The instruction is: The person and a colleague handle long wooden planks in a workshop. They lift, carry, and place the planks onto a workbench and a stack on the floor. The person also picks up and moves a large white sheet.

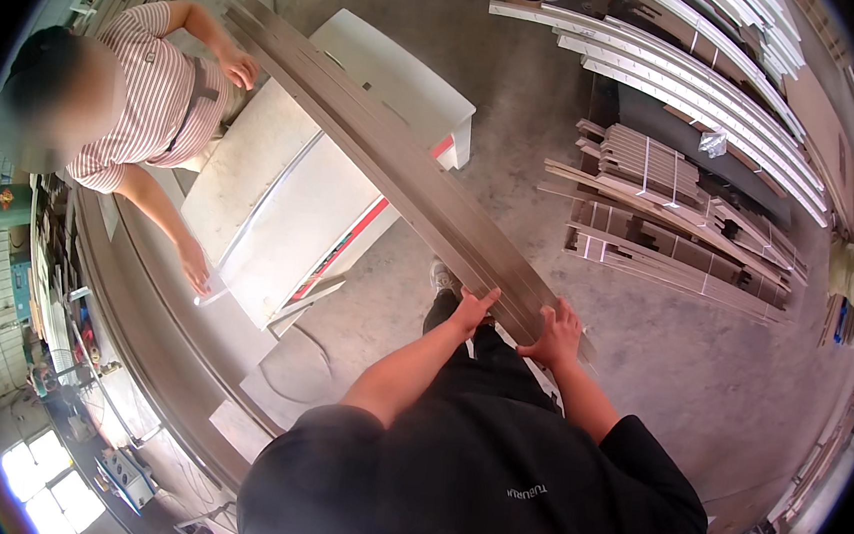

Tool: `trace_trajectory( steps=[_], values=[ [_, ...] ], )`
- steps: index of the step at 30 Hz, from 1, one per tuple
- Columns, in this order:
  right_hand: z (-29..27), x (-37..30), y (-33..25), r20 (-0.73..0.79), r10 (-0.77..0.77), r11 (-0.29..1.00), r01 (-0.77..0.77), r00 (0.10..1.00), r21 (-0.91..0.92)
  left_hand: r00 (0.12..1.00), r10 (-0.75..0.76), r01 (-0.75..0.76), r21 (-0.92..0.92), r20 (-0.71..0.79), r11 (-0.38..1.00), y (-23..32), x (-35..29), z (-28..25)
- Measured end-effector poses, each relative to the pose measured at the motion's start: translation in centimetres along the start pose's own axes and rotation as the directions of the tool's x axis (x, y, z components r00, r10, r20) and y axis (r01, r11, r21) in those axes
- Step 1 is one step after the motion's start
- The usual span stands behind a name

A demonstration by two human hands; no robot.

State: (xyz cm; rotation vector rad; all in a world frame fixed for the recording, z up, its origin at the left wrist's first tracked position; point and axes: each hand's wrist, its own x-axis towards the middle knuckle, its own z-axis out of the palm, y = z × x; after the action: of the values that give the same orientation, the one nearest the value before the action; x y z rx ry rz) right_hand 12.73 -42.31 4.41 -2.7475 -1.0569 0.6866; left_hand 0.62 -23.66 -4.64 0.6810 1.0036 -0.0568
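Long taupe trim boards run slantwise from the far left to the front of my body, lying together as one bundle. My left hand grips the left edge near the close end, fingers curled over it. On the right edge of that end, my right hand is closed with its fingers over the top and the thumb at the side. Undersides of both grips are hidden. The bundle's far part lies over a white table with a red stripe along its side.
A co-worker in a striped shirt stands at far left, one hand near the boards' far end, the other at a thin white piece. Strapped bundles of brown profiles and white lengths lie on the floor at right.
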Motion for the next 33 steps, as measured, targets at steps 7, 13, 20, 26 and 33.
trace_trajectory(
  steps=[7, 13, 20, 26, 33],
  values=[
    [1.2, -6.5, 5.5, -0.004, -0.027, 1.000, 0.027, 1.000, 0.006, 0.994, -0.085, 0.107, -0.412, 0.072, 0.905, -6.1, 0.6, -0.2],
    [3.0, -4.2, 13.3, 0.067, 0.017, 0.950, -0.037, 0.998, 0.311, 0.997, -0.050, 0.073, -0.415, 0.065, 0.907, -8.2, 1.7, -0.1],
    [7.5, 0.5, 16.9, 0.630, 0.125, 0.823, -0.435, 0.767, 0.365, 0.999, -0.012, 0.031, -0.413, 0.047, 0.910, -6.3, -0.5, 1.5],
    [7.0, -0.7, 17.5, 0.640, 0.112, 0.831, -0.425, 0.760, 0.359, 0.997, -0.074, 0.082, -0.429, 0.034, 0.900, -7.2, -0.1, 1.7],
    [7.8, -2.1, 19.7, 0.686, 0.083, 0.833, -0.429, 0.723, 0.350, 0.996, -0.085, 0.088, -0.433, 0.028, 0.897, -9.7, -0.9, 2.6]
  ],
)
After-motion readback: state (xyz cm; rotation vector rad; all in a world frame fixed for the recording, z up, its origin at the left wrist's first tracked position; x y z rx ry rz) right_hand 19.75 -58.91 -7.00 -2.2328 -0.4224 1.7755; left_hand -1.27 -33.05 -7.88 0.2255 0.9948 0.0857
